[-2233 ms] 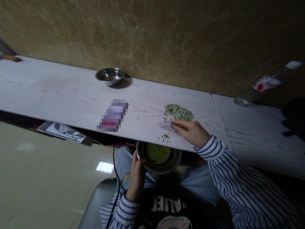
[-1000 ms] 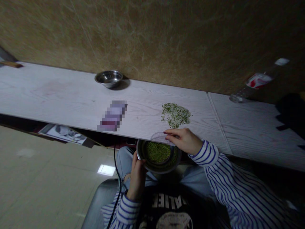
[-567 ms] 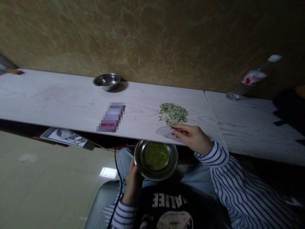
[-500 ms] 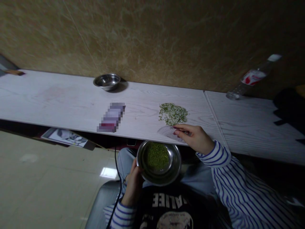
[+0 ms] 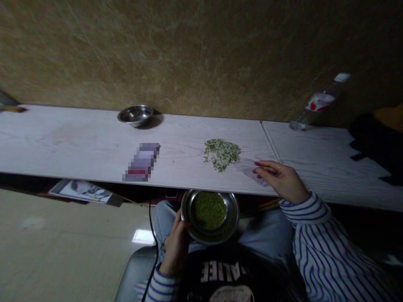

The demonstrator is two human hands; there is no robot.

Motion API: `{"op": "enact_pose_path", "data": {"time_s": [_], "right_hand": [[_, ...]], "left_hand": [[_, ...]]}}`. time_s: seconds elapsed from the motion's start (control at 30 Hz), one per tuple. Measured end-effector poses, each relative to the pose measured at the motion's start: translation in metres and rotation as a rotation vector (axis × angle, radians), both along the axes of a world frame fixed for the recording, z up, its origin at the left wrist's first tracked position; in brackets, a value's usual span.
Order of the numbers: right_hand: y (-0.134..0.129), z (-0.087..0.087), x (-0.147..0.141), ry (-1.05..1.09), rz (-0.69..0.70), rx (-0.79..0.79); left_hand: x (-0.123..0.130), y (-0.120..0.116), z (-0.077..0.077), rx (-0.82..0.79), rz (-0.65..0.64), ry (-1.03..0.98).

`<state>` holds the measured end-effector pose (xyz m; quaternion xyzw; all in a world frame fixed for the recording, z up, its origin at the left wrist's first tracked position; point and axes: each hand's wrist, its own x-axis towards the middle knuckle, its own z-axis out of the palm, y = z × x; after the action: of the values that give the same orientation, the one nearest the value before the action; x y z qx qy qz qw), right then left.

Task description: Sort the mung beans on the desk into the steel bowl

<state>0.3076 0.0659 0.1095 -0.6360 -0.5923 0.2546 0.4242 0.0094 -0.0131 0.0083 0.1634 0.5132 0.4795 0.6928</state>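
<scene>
My left hand point(image 5: 177, 241) grips the left rim of a steel bowl point(image 5: 232, 222), which sits over my lap just under the table edge. Small green beans point(image 5: 210, 209), like mung beans, cover its bottom. Pinched in my right hand point(image 5: 280, 178) is a clear plastic protractor point(image 5: 248, 167), held low at the tabletop. Left of the protractor, close to its edge, a loose patch of green beans point(image 5: 222, 153) lies spread on the white table.
A smaller steel bowl point(image 5: 136, 116) stands against the wall. A blurred-out phone-like object point(image 5: 141, 162) lies near the front edge. At the right are a plastic bottle point(image 5: 317, 102) and a dark cloth item point(image 5: 374, 142). A black cable point(image 5: 154, 235) hangs at my left.
My right hand has moved right with the protractor, from the near side of the bean patch to its right side. My left hand still holds the bowl. The view has shifted slightly.
</scene>
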Motion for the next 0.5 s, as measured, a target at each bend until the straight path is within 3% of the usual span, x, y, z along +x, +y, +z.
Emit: {"op": "enact_pose_path", "data": {"time_s": [0.2, 0.33, 0.5], "right_hand": [[-0.004, -0.009, 0.01, -0.058, 0.05, -0.041], [0.003, -0.009, -0.002, -0.203, 0.171, -0.026], [0.027, -0.01, -0.02, -0.237, 0.326, 0.003]], "left_hand": [[0.013, 0.002, 0.005, 0.005, -0.033, -0.05], [0.015, 0.008, 0.002, -0.008, -0.033, -0.025], [0.018, 0.015, -0.004, -0.004, -0.003, -0.082]]}}
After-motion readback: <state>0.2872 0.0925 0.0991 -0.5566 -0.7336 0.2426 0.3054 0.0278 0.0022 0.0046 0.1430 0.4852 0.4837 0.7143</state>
